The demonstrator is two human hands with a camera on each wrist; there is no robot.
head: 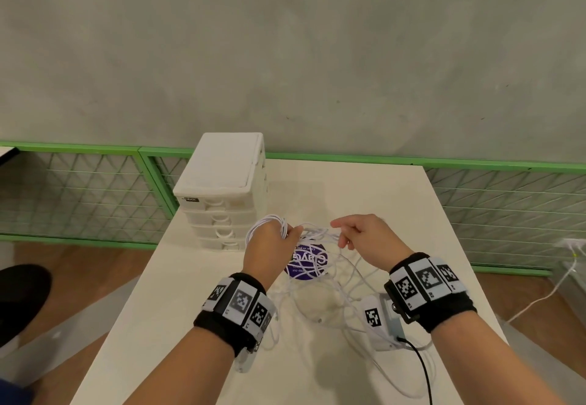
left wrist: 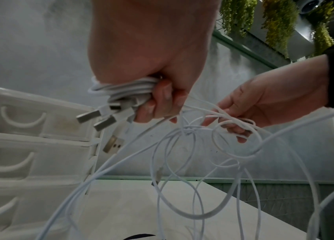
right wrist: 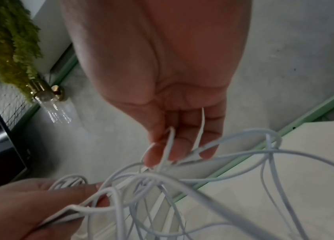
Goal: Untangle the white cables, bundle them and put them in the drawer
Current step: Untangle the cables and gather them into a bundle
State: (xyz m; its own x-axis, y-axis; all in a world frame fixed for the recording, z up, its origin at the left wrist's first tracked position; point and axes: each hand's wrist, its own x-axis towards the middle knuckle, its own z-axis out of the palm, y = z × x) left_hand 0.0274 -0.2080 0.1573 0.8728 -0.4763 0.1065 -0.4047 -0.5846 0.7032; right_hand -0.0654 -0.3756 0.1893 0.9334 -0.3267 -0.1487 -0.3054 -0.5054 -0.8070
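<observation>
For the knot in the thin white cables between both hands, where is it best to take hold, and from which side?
Probably pinch one loose loop beside the knot, from the right hand side; the left hand already grips the coiled bundle.

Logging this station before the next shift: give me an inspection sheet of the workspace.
Surface: white table, cables lying on it.
Job's things: white cables tangled; drawer unit at the table's far left, drawers closed.
Clutter: purple round label under the cables.
Grippers: left hand grips a coiled bundle; right hand pinches loose strands.
Cables: USB plugs stick out of the bundle; black wire from the right wrist.
Surroundings: grey wall, green mesh fence.
</observation>
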